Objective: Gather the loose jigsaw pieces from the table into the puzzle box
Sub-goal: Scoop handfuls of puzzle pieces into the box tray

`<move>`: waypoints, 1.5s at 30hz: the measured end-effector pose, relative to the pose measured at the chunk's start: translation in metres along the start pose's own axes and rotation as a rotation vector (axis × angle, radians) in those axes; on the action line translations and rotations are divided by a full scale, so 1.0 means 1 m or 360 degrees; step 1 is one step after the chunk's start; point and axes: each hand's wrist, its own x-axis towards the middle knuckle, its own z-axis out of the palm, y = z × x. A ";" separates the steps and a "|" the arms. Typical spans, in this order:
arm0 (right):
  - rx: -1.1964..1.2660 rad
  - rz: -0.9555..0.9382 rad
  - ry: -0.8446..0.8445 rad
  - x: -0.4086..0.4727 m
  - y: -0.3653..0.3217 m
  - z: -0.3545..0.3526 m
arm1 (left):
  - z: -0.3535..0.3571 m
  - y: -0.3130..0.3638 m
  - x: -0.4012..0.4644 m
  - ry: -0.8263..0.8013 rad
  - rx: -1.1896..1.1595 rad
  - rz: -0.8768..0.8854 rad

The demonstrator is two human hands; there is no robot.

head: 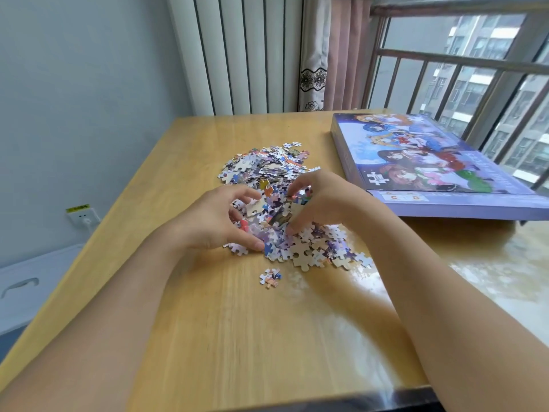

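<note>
Heap of loose multicoloured cardboard jigsaw pieces lay mid-way across glossy yellow wooden table; left hand at heap's left side, fingers curled, cupping pieces; right hand at heap's right side, fingers curled down, scooping pieces; both hands pressed toward each other with a mound of pieces between; small cluster of joined pieces lay just near side of heap, apart; flat purple puzzle box with cartoon picture lid lay right of heap, closed, well apart.
</note>
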 end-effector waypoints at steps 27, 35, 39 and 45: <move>0.0804 -0.0162 -0.0080 0.013 0.012 0.017 | 0.039 0.014 0.011 0.0559 -0.1037 0.0015; 0.0701 -0.0261 0.0201 0.019 0.011 0.029 | 0.047 0.026 0.012 0.0635 -0.1215 0.0065; 0.0847 -0.0156 0.0245 0.024 0.019 0.021 | 0.045 0.025 0.015 0.0750 -0.1121 0.0158; 0.1156 -0.0123 0.0248 0.028 0.027 0.011 | 0.043 0.019 0.018 0.0847 -0.1040 0.0117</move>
